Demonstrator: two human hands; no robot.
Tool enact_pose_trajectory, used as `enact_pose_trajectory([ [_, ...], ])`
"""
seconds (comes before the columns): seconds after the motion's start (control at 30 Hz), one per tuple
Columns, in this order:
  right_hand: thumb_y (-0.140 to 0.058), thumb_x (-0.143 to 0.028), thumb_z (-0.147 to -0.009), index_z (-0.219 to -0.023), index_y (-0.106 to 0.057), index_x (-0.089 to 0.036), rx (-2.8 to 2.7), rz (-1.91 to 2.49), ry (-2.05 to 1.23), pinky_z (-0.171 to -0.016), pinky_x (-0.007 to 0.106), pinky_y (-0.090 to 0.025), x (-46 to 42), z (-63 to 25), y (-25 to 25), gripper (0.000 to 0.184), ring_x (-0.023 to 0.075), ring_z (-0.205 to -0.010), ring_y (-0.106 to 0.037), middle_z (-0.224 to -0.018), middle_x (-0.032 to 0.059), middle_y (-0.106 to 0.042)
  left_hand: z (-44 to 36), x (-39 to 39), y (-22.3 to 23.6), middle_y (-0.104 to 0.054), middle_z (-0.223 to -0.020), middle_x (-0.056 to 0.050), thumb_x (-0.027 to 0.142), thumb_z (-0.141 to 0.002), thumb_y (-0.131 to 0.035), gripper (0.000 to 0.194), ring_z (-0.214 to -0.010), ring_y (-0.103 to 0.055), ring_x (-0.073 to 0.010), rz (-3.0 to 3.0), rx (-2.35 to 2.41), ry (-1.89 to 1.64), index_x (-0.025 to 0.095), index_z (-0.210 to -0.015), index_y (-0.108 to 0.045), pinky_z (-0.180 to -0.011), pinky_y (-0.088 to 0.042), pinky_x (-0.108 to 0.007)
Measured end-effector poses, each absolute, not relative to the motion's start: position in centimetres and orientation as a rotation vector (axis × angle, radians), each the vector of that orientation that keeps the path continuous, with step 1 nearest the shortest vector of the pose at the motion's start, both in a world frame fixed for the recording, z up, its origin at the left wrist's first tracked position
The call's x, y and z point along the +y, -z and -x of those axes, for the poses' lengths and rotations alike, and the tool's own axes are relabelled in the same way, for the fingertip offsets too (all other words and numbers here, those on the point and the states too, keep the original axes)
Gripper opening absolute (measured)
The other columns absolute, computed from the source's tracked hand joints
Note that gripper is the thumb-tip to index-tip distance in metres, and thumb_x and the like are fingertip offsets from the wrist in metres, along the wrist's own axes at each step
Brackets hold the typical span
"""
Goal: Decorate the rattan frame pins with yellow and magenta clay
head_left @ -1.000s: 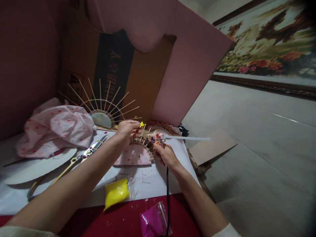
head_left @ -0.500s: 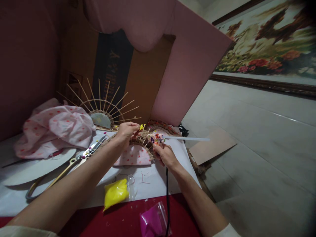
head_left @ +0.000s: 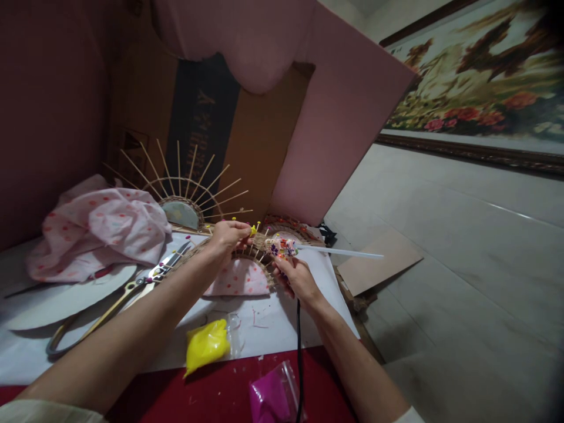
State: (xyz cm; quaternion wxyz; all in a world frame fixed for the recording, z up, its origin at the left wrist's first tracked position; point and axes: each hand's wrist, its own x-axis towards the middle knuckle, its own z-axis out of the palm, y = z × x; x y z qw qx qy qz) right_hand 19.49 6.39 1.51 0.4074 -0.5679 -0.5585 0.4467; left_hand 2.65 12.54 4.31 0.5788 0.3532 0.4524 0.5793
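Observation:
My left hand (head_left: pixel 228 234) is closed in a pinch on a small yellow bead (head_left: pixel 253 230), held at the tip of a wooden stick of the woven round frame (head_left: pixel 254 258). That frame has a pink spotted cloth centre and lies on white paper (head_left: pixel 268 320). My right hand (head_left: pixel 296 277) grips a glue gun (head_left: pixel 282 247) with a flowered body. A long white glue stick (head_left: pixel 339 252) juts from its back to the right. Its nozzle sits close to the bead. A black cord (head_left: pixel 299 358) runs down from that hand.
A second stick-rayed frame (head_left: pixel 183 202) leans on a cardboard box (head_left: pixel 247 135). Pink spotted cloth (head_left: pixel 99 229) and scissors (head_left: pixel 145 276) lie at the left. A yellow bead bag (head_left: pixel 207 345) and a magenta bag (head_left: pixel 271 395) lie near me. Tiled floor (head_left: pixel 462 264) is at the right.
My left hand has brought the yellow bead slightly lower, onto the stick tip. The glue gun has tilted a little, its glue stick now pointing further right and down.

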Motion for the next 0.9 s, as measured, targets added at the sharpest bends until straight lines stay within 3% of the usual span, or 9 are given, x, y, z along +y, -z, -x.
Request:
enact_pose_trajectory([
  [0.9, -0.050, -0.047, -0.080, -0.070, -0.052, -0.017, -1.438, 1.431, -1.092, -0.028, 0.018, -0.022, 6.66, -19.41, -0.87, 0.032, 0.0047, -0.030, -0.028, -0.044, -0.0078, -0.040, -2.92, 12.67, -3.79, -0.060, -0.047, -0.003, 0.001, -0.063, -0.071, 0.015, -0.039, -0.054, -0.0106, -0.889, 1.070, -1.370, 0.009, -0.055, -0.061, -0.038, -0.037, -0.020],
])
